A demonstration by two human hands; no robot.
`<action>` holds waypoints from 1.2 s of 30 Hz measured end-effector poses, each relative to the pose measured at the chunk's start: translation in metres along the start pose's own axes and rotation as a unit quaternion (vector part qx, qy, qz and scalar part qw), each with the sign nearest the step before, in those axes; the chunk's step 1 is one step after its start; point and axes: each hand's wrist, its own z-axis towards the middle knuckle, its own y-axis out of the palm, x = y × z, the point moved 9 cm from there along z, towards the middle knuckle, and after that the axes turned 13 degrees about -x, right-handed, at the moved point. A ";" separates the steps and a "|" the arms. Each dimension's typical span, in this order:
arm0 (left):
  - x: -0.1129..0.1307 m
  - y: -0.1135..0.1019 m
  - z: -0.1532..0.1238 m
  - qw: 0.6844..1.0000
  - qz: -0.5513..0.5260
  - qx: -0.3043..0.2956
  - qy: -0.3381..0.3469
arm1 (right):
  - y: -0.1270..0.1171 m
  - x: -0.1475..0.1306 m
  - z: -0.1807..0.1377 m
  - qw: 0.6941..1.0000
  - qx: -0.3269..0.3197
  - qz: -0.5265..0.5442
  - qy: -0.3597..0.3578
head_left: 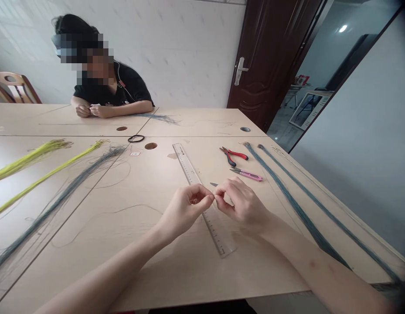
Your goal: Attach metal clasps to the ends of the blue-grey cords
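Over the clear ruler, my left hand and my right hand meet fingertip to fingertip, both closed in a pinch. What they pinch looks like a thin thread, barely visible between the fingers. A fine loose thread curves across the table towards my left wrist. Just past my right fingers shows a pointed metal tip; its other end is hidden by the hand. Beyond that hand lie pink thread snips and red-and-black pliers.
Yellow thread bundles and a grey-blue bundle lie at left. Two blue-grey bundles run down the right side. A black hair tie sits near a table hole. Across the table, another person leans on their forearms.
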 end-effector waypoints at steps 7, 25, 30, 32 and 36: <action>0.001 -0.001 -0.004 0.999 -0.026 0.021 0.016 | -0.001 0.009 -0.001 0.996 0.010 0.069 0.049; 0.002 -0.004 -0.004 0.999 0.009 0.032 0.001 | -0.003 0.016 -0.002 0.978 0.010 0.180 0.109; 0.006 -0.004 -0.005 0.999 0.030 0.042 0.003 | -0.004 0.012 -0.001 0.988 0.008 0.131 0.080; 0.007 -0.004 -0.005 0.999 0.035 0.040 0.006 | -0.003 0.010 -0.001 0.993 0.003 0.104 0.064; 0.007 -0.002 -0.005 0.999 0.036 0.035 0.013 | 0.001 0.005 0.001 0.998 -0.009 0.050 0.037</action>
